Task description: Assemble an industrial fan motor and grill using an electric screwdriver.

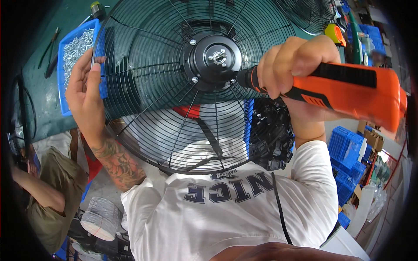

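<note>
A round black wire fan guard [143, 71] lies before me, its near edge against my white shirt. At its middle sits a black motor [213, 65] with a shaft and silver screws around its rim. My right hand [300, 65] is wrapped round an orange and black power screwdriver [348, 93]. The tool lies nearly level, its black nose at the motor's right lower edge; the bit's contact is hidden. At the guard's left rim, my left hand [87, 87] grips the wire edge between thumb and fingers, beside a blue tray [65, 102] of loose screws [78, 50].
The green table [48, 108] carries pliers [52, 45] at far left and another fan guard [309, 13] at far right, near a yellow and orange roll [334, 35]. Black parts [272, 130] fill a blue crate below. Another person's arm [41, 191] shows at left. Blue crates [344, 148] stand at right.
</note>
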`<state>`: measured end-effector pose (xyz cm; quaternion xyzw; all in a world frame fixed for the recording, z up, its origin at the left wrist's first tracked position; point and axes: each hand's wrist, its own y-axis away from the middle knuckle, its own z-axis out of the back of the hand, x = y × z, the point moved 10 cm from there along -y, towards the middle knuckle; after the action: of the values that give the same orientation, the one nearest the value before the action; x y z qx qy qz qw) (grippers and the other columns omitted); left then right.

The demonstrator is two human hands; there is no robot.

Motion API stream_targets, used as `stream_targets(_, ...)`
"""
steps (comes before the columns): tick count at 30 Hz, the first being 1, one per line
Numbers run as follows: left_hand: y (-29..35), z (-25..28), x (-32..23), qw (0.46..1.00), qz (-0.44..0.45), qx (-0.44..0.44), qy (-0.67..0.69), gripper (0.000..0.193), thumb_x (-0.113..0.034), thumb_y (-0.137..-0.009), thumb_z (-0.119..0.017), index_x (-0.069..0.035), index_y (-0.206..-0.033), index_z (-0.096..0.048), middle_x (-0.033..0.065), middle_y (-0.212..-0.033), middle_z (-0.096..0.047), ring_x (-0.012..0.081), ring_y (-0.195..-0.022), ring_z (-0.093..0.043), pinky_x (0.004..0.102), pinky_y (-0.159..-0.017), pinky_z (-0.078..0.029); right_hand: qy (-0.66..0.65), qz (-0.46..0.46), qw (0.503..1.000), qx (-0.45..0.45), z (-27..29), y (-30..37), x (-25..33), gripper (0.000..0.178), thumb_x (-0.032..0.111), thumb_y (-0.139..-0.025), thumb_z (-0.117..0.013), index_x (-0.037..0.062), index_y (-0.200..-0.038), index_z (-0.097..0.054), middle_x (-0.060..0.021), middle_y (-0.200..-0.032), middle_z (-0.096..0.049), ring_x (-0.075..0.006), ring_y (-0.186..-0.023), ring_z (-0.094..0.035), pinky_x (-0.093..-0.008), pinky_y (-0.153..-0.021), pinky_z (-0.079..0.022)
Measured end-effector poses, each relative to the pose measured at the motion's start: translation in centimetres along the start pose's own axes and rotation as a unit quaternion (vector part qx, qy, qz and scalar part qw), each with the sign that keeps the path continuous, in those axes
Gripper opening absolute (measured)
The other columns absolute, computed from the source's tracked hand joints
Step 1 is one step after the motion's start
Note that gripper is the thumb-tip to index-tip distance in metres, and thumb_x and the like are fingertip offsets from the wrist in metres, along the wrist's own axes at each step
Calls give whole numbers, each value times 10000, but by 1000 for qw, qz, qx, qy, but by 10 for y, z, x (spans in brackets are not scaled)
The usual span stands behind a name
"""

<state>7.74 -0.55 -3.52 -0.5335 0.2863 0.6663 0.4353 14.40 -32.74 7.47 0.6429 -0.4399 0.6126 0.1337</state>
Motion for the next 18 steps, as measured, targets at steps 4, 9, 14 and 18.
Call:
stream_targets(4,1,2,-3,1000,-10,1,2,350,-89,-987,-575,26,-1314,-617,81,-1054,-711,66,-895,-586,205,-789,-421,-5,11,999,45,-6,-4,2,993,943,-695,-509,36,-1093,-572,-82,-785,-579,-205,-604,-597,-346,-585,-512)
stream_targets(9,0,1,3,999,-7,21,26,347,-85,-994,-588,30,-1320,-614,103,-1080,-718,81,-899,-607,214,-804,-446,-52,-18,970,238,-26,-20,-3,1112,992,-622,-503,25,-1169,-555,-75,-834,-575,-208,-637,-603,-341,-610,-516)
stream_targets(14,-6,-7,0,999,21,33,9,344,-63,-990,-593,52,-1314,-603,148,-1100,-720,151,-1003,-669,263,-898,-491,-35,49,971,233,-23,-46,61,979,923,-728,-515,62,-1191,-559,-43,-882,-567,-162,-659,-593,-314,-576,-480)
stream_targets(18,-17,-17,-4,999,-20,32,4,329,-116,-994,-611,8,-1298,-630,66,-1063,-742,-11,-560,-341,187,-484,-259,1,221,974,-47,40,-52,81,1106,967,-770,-176,-30,-975,-607,-141,-712,-655,-242,-560,-686,-355,-479,-590)
